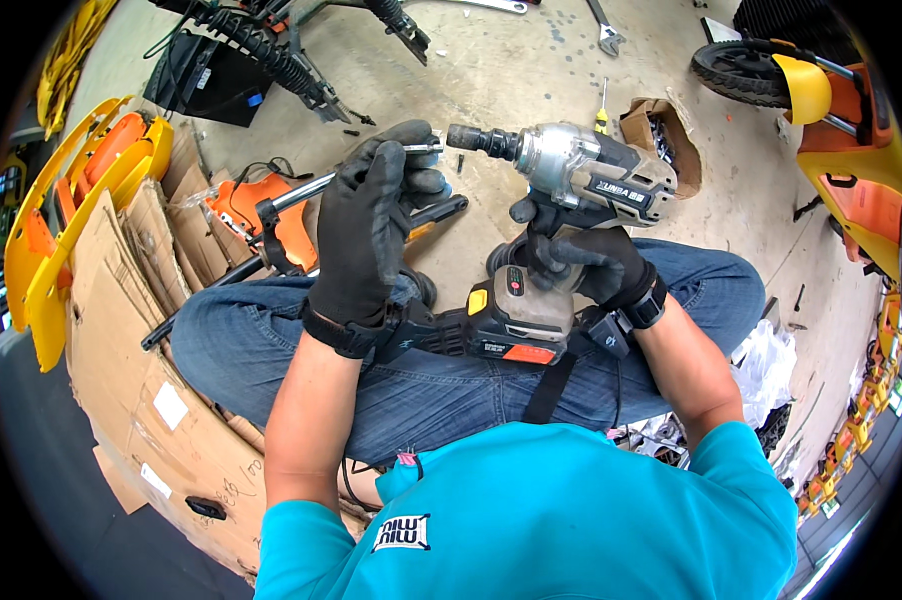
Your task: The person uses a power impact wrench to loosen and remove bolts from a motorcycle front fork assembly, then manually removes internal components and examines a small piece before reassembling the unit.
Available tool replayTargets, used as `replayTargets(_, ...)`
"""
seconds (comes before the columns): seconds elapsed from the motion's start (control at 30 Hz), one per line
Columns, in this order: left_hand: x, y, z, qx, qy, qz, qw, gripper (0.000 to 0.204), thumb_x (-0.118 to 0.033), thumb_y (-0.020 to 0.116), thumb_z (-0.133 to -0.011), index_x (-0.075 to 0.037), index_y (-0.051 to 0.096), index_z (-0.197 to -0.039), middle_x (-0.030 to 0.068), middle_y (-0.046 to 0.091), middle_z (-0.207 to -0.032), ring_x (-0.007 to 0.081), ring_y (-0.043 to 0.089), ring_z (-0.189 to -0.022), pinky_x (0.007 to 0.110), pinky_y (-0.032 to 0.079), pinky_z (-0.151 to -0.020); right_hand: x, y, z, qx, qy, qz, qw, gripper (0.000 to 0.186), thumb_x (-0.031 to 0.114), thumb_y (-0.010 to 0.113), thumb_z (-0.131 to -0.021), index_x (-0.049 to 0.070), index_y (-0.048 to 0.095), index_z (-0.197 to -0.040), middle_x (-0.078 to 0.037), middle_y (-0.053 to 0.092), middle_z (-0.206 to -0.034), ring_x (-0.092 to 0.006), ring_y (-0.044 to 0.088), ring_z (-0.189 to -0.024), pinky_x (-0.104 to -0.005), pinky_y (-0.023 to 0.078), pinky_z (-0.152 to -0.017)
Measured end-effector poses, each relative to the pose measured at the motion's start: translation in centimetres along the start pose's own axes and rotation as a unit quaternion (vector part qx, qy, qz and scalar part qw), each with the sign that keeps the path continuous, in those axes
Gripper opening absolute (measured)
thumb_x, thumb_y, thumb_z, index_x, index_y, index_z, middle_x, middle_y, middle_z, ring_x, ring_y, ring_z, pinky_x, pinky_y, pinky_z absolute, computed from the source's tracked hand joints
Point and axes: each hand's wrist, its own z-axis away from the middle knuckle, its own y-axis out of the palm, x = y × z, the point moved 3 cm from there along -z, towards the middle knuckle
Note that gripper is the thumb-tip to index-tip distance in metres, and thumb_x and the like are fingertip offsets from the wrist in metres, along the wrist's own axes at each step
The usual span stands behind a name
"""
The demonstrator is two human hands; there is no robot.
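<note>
My left hand [366,215], in a black glove, is closed with its fingertips pinching a slim silver bolt-like piece [423,148]. The tip of that piece points at the dark socket [466,137] of a cordless impact wrench [596,180], a small gap apart. Wrapped round the wrench's grip is my gloved right hand [601,265], and the wrench lies sideways with its nose to the left. Its battery [519,318] rests over my lap. Behind my left hand passes a silver and black tubular part [296,195], partly hidden by the glove.
Flattened cardboard [121,290] and yellow-orange panels [91,200] lie at left. Beyond my hands are a black box [206,85], shock absorbers [271,55], an adjustable wrench [609,35], a screwdriver [602,110] and a carton of small parts [676,140]. A wheeled yellow-orange vehicle [851,170] stands at right.
</note>
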Motion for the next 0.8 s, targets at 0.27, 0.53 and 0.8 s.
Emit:
replayTargets(0.27, -0.5, 0.2, 0.0, -0.014, 0.03, -0.047, 0.998, 0.034, -0.015, 0.051, -0.101, 0.005, 0.053, -0.129, 0.0084, 0.065, -0.101, 0.0106, 0.061, -0.083, 0.027, 0.052, -0.078, -1.2, -1.9, 0.1, 0.006, 0.017, 0.011, 1.0, 0.055, 0.004, 0.068, -0.083, -0.001, 0.047, -0.133, -0.012, 0.06, -0.12, -0.0189, 0.065, -0.095, -0.0329, 0.056, -0.079)
replayTargets(0.53, -0.8, -0.3, 0.0, -0.005, 0.026, -0.018, 1.0, 0.034, -0.019, 0.054, -0.1, 0.006, 0.057, -0.124, 0.0047, 0.062, -0.089, 0.0097, 0.059, -0.076, 0.025, 0.051, -0.073, -0.4, 0.4, 0.0, 0.017, 0.013, 0.01, 1.0, 0.051, 0.009, 0.072, -0.081, -0.004, 0.051, -0.126, -0.013, 0.065, -0.094, -0.0231, 0.068, -0.089, -0.033, 0.055, -0.071)
replayTargets(0.8, -0.5, -0.6, 0.0, -0.014, 0.033, -0.048, 0.998, 0.038, -0.029, 0.055, -0.101, 0.004, 0.06, -0.12, 0.0011, 0.059, -0.083, 0.0084, 0.056, -0.072, 0.023, 0.049, -0.069, -0.1, 0.8, 0.1, 0.022, 0.029, 0.027, 0.999, 0.052, 0.011, 0.073, -0.081, -0.003, 0.051, -0.126, -0.011, 0.065, -0.089, -0.0221, 0.068, -0.087, -0.0307, 0.054, -0.07)
